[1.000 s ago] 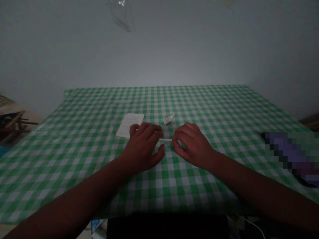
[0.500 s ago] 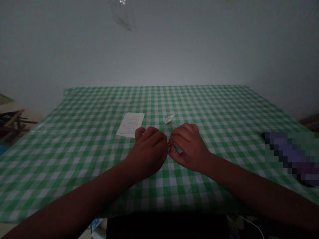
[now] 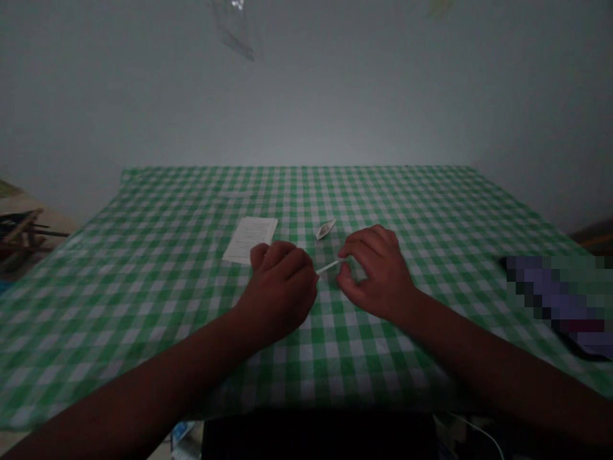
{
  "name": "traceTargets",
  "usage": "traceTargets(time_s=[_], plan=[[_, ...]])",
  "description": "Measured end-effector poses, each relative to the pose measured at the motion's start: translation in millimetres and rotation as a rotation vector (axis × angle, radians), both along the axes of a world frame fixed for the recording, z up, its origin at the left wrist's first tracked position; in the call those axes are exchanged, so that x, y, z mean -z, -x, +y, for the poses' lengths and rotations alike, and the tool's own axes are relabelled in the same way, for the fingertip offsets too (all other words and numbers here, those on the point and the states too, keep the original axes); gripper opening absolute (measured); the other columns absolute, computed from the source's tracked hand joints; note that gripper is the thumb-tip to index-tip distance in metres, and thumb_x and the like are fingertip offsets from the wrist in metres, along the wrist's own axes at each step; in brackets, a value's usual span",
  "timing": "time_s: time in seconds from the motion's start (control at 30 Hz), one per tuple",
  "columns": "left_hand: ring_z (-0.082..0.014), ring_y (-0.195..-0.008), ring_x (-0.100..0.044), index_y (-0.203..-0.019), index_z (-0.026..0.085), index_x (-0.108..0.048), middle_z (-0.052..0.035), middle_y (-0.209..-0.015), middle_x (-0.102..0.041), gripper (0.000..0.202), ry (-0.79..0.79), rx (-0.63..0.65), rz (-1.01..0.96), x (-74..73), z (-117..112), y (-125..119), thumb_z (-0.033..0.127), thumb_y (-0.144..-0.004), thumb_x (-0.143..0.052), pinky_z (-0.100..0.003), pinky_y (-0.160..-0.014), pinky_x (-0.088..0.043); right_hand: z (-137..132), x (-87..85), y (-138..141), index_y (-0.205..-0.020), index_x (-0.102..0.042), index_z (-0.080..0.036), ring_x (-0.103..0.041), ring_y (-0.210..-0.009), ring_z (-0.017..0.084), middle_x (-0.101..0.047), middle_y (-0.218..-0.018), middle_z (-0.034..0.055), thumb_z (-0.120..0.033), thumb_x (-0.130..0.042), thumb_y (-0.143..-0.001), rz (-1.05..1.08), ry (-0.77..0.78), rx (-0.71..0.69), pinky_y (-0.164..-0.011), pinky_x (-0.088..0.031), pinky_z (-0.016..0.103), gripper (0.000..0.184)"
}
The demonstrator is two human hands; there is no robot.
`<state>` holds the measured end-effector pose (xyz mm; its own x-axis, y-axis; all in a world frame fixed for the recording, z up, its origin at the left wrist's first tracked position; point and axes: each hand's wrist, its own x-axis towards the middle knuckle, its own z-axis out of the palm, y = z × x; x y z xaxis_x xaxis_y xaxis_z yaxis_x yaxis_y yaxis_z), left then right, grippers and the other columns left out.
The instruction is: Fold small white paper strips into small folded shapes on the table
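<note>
Right hand (image 3: pixel 376 275) has pulled away from left hand (image 3: pixel 282 287) vs. half a second ago, when they nearly met; white strip (image 3: pixel 328 266) now shows in the gap between them, sloping up toward the right. Left hand palm down, fingers curled in, closed on the strip's left end. Right hand part open, thumb apart from the fingers, strip's other end at the fingertips, can't tell if touching. Small folded paper (image 3: pixel 326 229) lies just past the gap, near right fingertips, same spot as before. Printed sheets (image 3: pixel 251 237) lie beyond left hand, lower corner hidden by it. All over green-and-white checked tablecloth (image 3: pixel 335 358). Pixelated dark-edged item (image 3: pixel 550 294) far right, well apart from the hands. White cable (image 3: pixel 483 434) below table edge. Pale wall (image 3: pixel 306 89) behind, clear plastic (image 3: pixel 234 32) hanging up top
</note>
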<state>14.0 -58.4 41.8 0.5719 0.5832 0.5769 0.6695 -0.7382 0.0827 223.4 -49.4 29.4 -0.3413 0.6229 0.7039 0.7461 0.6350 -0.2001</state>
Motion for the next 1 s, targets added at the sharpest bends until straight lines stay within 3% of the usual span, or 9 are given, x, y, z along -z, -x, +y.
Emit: traceTargets(time_s=[0.13,0.33,0.63,1.0], plan=[[-0.0231,-0.093,-0.051,-0.078,0.019,-0.062,-0.0029,-0.086,-0.067,0.012,0.007,0.025,0.02,1.4,-1.2,-3.9,0.017,-0.089,-0.059,-0.044,-0.082,-0.033,-7.7,0.6,11.0,-0.082,-0.058,-0.02,-0.051,-0.087,0.024,-0.063,-0.088,0.0044,-0.019,-0.056,-0.08,-0.033,-0.008,-0.084,-0.08,-0.037,0.044,0.003],[-0.0221,-0.089,-0.05,-0.077,0.019,-0.063,-0.0028,-0.083,-0.066,0.012,-0.002,0.037,0.007,2.3,-0.9,-5.8,0.017,-0.088,-0.06,-0.043,-0.079,-0.032,-9.3,2.3,13.9,-0.078,-0.059,-0.019,-0.049,-0.086,0.024,-0.063,-0.087,0.0055,-0.021,-0.055,-0.083,-0.095,0.004,-0.103,-0.079,-0.035,0.044,0.006],[-0.0227,-0.088,-0.049,-0.075,0.019,-0.064,-0.0028,-0.081,-0.065,0.013,-0.008,0.054,0.011,0.1,-1.8,-6.2,0.015,-0.087,-0.06,-0.043,-0.078,-0.033,-9.8,0.3,14.7,-0.073,-0.057,-0.019,-0.047,-0.083,0.023,-0.062,-0.081,0.0045,-0.021,-0.054,-0.082,-0.155,-0.014,-0.1,-0.076,-0.035,0.043,0.01],[-0.0228,-0.092,-0.05,-0.079,0.019,-0.065,-0.0029,-0.084,-0.067,0.012,0.0,0.028,-0.007,1.1,2.1,-0.3,0.017,-0.09,-0.06,-0.044,-0.08,-0.033,1.3,1.2,0.7,-0.081,-0.058,-0.02,-0.05,-0.087,0.024,-0.062,-0.087,0.0052,-0.018,-0.055,-0.079,-0.062,0.01,0.008,-0.08,-0.035,0.043,0.004]])
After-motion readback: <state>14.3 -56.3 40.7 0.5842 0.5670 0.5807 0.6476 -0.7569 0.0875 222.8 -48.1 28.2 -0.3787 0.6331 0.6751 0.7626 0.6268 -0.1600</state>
